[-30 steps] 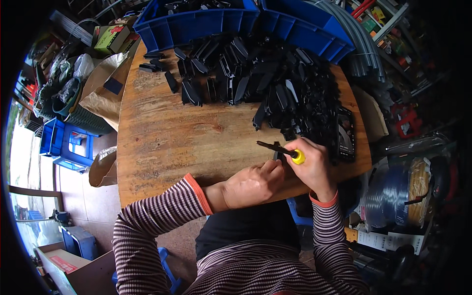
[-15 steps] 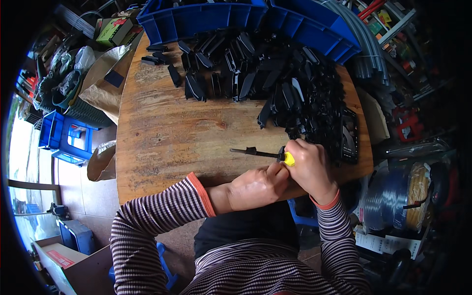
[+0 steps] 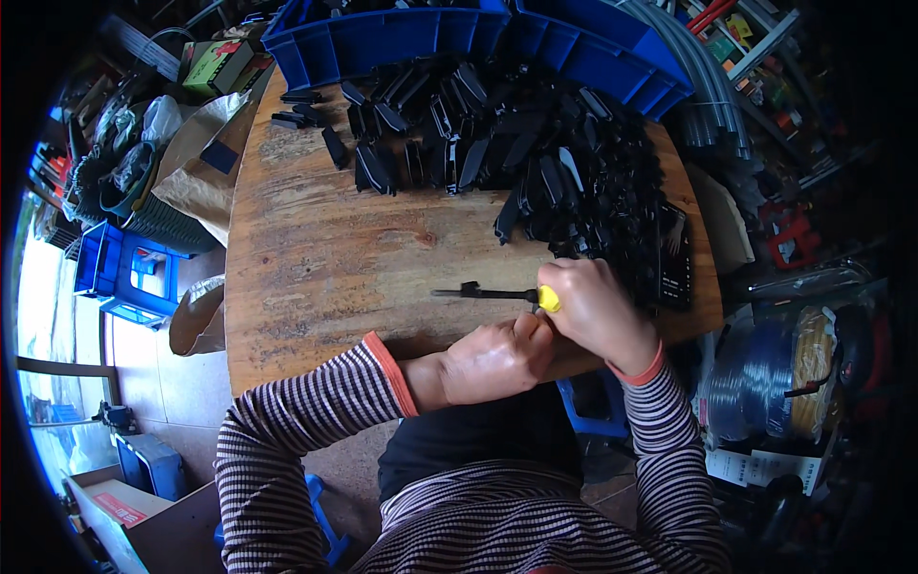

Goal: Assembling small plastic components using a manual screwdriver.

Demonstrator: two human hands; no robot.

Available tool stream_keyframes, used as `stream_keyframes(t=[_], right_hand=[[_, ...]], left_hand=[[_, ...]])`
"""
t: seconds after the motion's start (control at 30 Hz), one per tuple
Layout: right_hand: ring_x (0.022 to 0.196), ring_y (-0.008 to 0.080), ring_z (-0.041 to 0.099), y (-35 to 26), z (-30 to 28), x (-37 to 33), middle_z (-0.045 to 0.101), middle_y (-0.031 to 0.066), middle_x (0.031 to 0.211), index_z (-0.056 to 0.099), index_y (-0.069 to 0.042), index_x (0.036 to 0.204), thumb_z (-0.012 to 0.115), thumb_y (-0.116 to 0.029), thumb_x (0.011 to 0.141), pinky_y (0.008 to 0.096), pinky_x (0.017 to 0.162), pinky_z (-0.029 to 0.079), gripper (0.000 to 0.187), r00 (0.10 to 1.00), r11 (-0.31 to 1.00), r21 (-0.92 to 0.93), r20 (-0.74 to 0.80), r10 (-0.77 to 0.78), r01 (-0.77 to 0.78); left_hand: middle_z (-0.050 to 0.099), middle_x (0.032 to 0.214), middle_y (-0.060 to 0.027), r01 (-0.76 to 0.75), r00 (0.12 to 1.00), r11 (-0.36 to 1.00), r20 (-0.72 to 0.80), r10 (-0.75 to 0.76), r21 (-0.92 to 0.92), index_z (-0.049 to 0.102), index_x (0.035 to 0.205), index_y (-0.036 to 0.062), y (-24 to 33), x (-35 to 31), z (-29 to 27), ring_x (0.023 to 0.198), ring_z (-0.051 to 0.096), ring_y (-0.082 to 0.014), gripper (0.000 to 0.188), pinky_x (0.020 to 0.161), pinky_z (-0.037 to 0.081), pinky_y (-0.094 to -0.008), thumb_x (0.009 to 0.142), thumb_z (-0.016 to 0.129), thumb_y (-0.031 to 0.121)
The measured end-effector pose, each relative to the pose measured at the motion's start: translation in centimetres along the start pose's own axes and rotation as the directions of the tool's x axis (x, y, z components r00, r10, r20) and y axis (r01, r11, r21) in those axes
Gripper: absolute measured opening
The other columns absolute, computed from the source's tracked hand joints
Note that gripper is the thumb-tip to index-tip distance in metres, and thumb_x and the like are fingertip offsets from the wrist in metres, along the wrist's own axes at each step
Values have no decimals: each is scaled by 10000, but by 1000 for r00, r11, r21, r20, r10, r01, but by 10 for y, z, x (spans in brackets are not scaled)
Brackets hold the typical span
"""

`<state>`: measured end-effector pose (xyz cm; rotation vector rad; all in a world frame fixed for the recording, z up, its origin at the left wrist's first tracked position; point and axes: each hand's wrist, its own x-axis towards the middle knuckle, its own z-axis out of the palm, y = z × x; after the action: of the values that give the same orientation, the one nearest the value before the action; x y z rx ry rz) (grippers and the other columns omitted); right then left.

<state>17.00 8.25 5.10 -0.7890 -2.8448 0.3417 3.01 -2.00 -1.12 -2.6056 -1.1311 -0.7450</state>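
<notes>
My right hand (image 3: 598,301) is closed around the yellow handle of a slim tool (image 3: 507,293). Its dark shaft points left over the table, ending in a thin tip, with a small black block sticking up near that end. Just below and to the left, my left hand (image 3: 499,359) is closed at the table's near edge, knuckles close to the yellow handle. Whatever its fingers hold, if anything, is hidden. Past both hands, a large heap of black plastic parts (image 3: 550,182) lies on the wooden table (image 3: 325,249).
Blue crates (image 3: 392,48) stand along the table's far edge. On the right, a dark-screened phone (image 3: 675,258) leans by the heap. Brown paper bags (image 3: 196,167) and a blue stool (image 3: 134,273) are left of the table; wrapped coils (image 3: 765,373) sit to the right.
The tool has shifted slightly left and its shaft lies more level. My right hand has turned and moved a little left and up; my left hand has barely moved.
</notes>
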Motion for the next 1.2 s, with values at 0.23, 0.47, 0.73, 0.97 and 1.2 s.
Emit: stream_keyframes(t=[0.23,0.47,0.73,0.97,1.2], right_hand=[[587,152,620,12,-22,-2,652,78,719,593,-23,833,673,-126,860,254,557,490,133,942,725,679,-161,295,-111],[592,81,540,12,15,18,610,51,721,538,-47,854,627,-109,894,213,599,462,116,803,543,807,-473,362,231],[607,77,530,1,-22,5,601,51,730,528,-54,867,603,-102,920,209,600,438,103,633,567,691,-694,344,448],[613,81,532,20,11,13,602,43,717,544,-57,831,626,-93,901,218,595,443,114,788,484,847,-446,425,218],[644,178,627,44,8,-2,647,89,756,612,-5,857,731,-136,820,310,596,499,181,899,848,525,-334,282,-71]], left_hand=[[595,1019,-126,12,998,997,56,-16,73,614,1088,-34,2,-6,-1,845,589,-164,404,626,540,-215,722,589,134],[598,1069,-140,11,997,997,73,-17,73,610,1100,-30,-2,0,-1,853,604,-166,408,605,542,-217,730,594,143],[599,1070,-144,2,993,996,121,-12,86,614,1104,-17,-2,-2,-7,853,611,-164,401,598,541,-221,734,597,136],[587,1126,-143,7,997,1000,81,-8,15,595,1157,11,-7,5,-4,928,603,-203,414,699,549,-274,761,586,132],[575,1142,-106,-83,997,994,-4,83,-68,548,1226,96,-35,7,10,1045,567,-248,480,805,529,-384,752,616,127]])
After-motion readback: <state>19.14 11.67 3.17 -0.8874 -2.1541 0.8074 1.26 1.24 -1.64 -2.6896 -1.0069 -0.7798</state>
